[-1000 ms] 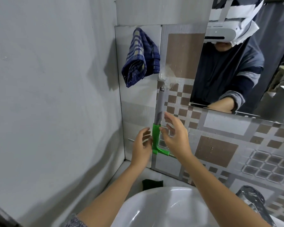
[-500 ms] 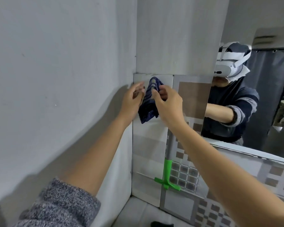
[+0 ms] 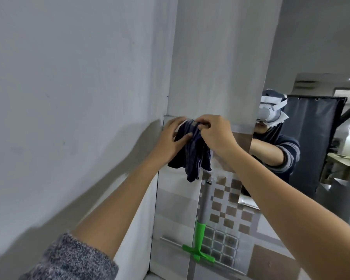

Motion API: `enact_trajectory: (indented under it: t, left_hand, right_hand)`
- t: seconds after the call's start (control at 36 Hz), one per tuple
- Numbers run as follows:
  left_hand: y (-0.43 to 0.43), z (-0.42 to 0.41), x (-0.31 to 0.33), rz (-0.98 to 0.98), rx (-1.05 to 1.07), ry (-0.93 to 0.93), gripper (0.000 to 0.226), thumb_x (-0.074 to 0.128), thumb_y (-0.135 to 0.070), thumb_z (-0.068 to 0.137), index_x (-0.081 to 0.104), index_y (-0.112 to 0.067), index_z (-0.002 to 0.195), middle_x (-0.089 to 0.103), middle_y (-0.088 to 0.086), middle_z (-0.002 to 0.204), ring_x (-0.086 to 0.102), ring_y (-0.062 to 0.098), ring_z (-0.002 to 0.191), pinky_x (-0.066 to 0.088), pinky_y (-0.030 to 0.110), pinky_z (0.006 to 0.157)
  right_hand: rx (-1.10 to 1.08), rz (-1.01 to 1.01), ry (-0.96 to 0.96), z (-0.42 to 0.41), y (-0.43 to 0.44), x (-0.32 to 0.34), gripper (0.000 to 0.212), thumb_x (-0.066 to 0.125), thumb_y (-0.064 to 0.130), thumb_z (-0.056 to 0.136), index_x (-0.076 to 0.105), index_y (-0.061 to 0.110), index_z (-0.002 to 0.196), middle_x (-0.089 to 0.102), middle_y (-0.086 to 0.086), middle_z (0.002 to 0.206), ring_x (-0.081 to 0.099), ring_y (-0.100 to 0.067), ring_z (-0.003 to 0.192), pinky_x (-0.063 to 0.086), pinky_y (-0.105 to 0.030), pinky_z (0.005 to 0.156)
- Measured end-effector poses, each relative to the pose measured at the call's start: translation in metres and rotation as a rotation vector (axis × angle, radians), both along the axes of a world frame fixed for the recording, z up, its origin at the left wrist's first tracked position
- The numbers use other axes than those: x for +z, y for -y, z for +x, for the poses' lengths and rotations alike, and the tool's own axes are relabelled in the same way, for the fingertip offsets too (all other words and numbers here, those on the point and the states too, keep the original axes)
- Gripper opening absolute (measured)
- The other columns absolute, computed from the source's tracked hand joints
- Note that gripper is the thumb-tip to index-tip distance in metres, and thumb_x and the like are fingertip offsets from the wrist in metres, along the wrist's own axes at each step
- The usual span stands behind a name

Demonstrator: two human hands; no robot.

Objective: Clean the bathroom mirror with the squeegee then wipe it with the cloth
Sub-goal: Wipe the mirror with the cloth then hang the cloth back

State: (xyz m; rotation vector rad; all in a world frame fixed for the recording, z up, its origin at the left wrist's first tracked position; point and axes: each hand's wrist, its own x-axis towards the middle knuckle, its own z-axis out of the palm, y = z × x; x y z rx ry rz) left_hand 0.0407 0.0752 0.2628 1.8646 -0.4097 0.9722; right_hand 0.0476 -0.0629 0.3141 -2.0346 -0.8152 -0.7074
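Observation:
A dark blue checked cloth (image 3: 192,158) hangs high on the tiled wall near the corner. My left hand (image 3: 173,139) grips its left side, and my right hand (image 3: 214,133) pinches its top edge. The squeegee (image 3: 200,237), with a grey handle and a green head, hangs on the wall below the cloth, untouched. The mirror (image 3: 315,138) fills the right side and reflects a person with a headset.
A plain grey wall (image 3: 69,98) runs along the left up to the corner. Patterned brown and grey tiles (image 3: 226,211) cover the wall under the mirror.
Both hands left the squeegee hanging on the wall, rose to the cloth and took hold of it. The view tilted upward, and the sink dropped out of sight.

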Motion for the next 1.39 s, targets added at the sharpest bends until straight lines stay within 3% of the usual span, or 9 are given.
enact_trajectory:
  t: [0.19,0.36,0.56,0.67,0.78,0.92,1.08,1.25,1.39]
  left_hand:
    - [0.018,-0.039,0.034,0.109,-0.04,0.051,0.044,0.061,-0.029,0.086,0.048,-0.022,0.127,0.05,-0.008,0.127,0.046,-0.001,0.112,0.036,0.009,0.095]
    - [0.044,-0.072,0.058,0.211,-0.062,0.028,0.036,0.067,-0.04,0.079,0.061,-0.026,0.111,0.057,-0.005,0.109,0.053,0.004,0.107,0.038,0.021,0.097]
    - [0.108,-0.098,0.066,0.248,-0.385,-0.154,0.025,0.064,-0.026,0.084,0.061,-0.021,0.107,0.064,-0.007,0.105,0.06,0.006,0.1,0.049,0.018,0.086]
    - [0.155,-0.095,0.067,0.246,-0.397,-0.05,0.026,0.066,-0.018,0.082,0.064,-0.018,0.108,0.064,-0.012,0.104,0.06,0.006,0.101,0.048,0.018,0.089]
    - [0.199,-0.083,0.078,0.276,-0.286,0.118,0.025,0.067,-0.016,0.082,0.067,-0.017,0.107,0.069,-0.005,0.104,0.063,0.006,0.095,0.05,0.021,0.087]
    - [0.242,-0.07,0.102,0.275,-0.238,0.229,0.021,0.069,-0.012,0.08,0.07,-0.011,0.101,0.066,-0.011,0.08,0.058,0.0,0.072,0.045,0.009,0.07]
    - [0.271,-0.052,0.144,0.288,-0.233,0.266,0.021,0.069,-0.008,0.079,0.07,-0.01,0.099,0.071,0.007,0.098,0.063,0.016,0.089,0.047,0.015,0.077]
    - [0.277,-0.023,0.194,0.336,-0.325,0.19,0.022,0.071,-0.011,0.077,0.07,-0.01,0.099,0.07,0.0,0.099,0.061,0.006,0.093,0.044,0.008,0.082]
    - [0.272,0.004,0.227,0.347,-0.35,0.127,0.022,0.072,-0.011,0.077,0.07,-0.009,0.099,0.069,0.001,0.102,0.062,0.008,0.096,0.044,0.008,0.084]
  right_hand:
    - [-0.004,-0.16,0.07,-0.031,0.038,0.041,0.027,0.048,0.004,0.091,0.069,0.015,0.103,0.066,-0.002,0.094,0.058,-0.016,0.089,0.044,-0.023,0.075]
    - [-0.039,-0.238,0.088,-0.06,0.102,0.056,0.029,0.054,0.019,0.088,0.068,0.045,0.087,0.071,0.015,0.091,0.064,-0.01,0.089,0.052,-0.037,0.087]
    - [-0.036,-0.164,0.088,-0.1,0.18,0.053,0.023,0.058,0.004,0.088,0.072,0.022,0.095,0.07,0.001,0.094,0.063,-0.003,0.088,0.047,-0.006,0.077]
    - [-0.129,-0.127,0.092,-0.106,0.224,0.047,0.024,0.061,0.003,0.085,0.073,0.02,0.097,0.071,0.004,0.101,0.063,-0.006,0.095,0.047,-0.014,0.087]
    - [-0.252,-0.003,0.183,-0.106,0.257,0.038,0.025,0.062,-0.001,0.083,0.073,0.013,0.101,0.07,0.001,0.102,0.062,-0.008,0.094,0.045,-0.006,0.085]
    - [-0.466,0.172,0.448,-0.101,0.274,0.028,0.026,0.058,-0.001,0.084,0.07,0.009,0.105,0.07,-0.005,0.102,0.063,-0.018,0.095,0.049,-0.025,0.087]
    - [-0.476,0.172,0.678,-0.091,0.253,0.016,0.036,0.048,0.008,0.092,0.054,0.003,0.126,0.057,-0.01,0.128,0.049,-0.019,0.123,0.038,-0.032,0.106]
    - [-0.58,0.141,0.513,-0.047,0.244,0.035,0.055,0.027,0.028,0.096,0.016,0.011,0.147,0.013,-0.003,0.156,0.001,-0.004,0.141,-0.001,-0.022,0.116]
    - [-0.651,0.129,0.373,-0.006,0.242,0.061,0.068,0.015,0.042,0.092,-0.004,0.008,0.148,-0.007,-0.007,0.157,-0.014,-0.013,0.142,-0.008,-0.027,0.116]
